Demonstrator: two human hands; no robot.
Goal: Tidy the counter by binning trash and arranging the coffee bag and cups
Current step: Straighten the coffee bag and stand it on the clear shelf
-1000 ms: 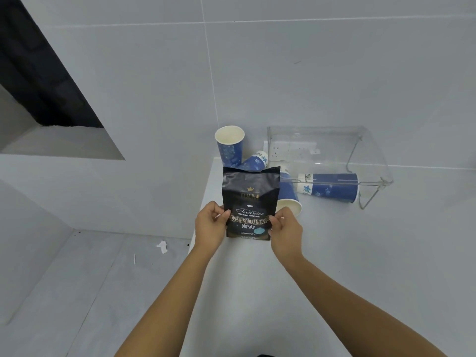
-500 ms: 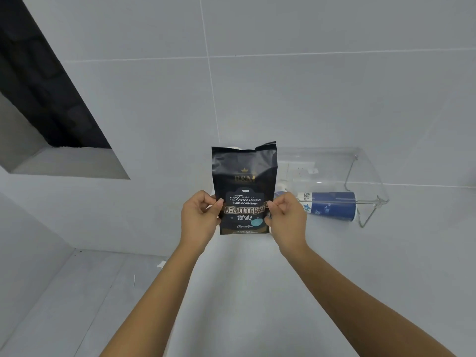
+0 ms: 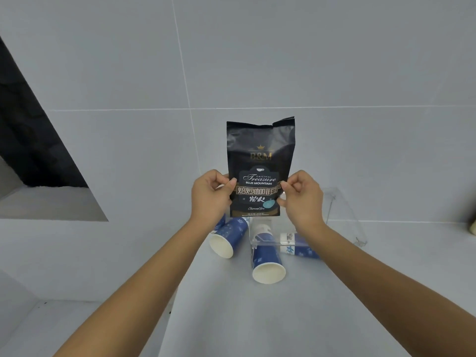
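The black coffee bag (image 3: 260, 168) was held upright in the air in front of the grey tiled wall (image 3: 257, 60), label facing the camera. The left hand (image 3: 210, 197) pinched its left edge and the right hand (image 3: 302, 199) pinched its right edge, thumbs on the front. Below it, on the grey counter (image 3: 257, 318), blue paper cups lay on their sides: one (image 3: 228, 237) at the left, one (image 3: 266, 261) in the middle, another (image 3: 296, 246) partly under a clear acrylic box (image 3: 342, 215).

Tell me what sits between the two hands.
Head view: the coffee bag, upright, pinched at its side edges by the left hand and right hand.
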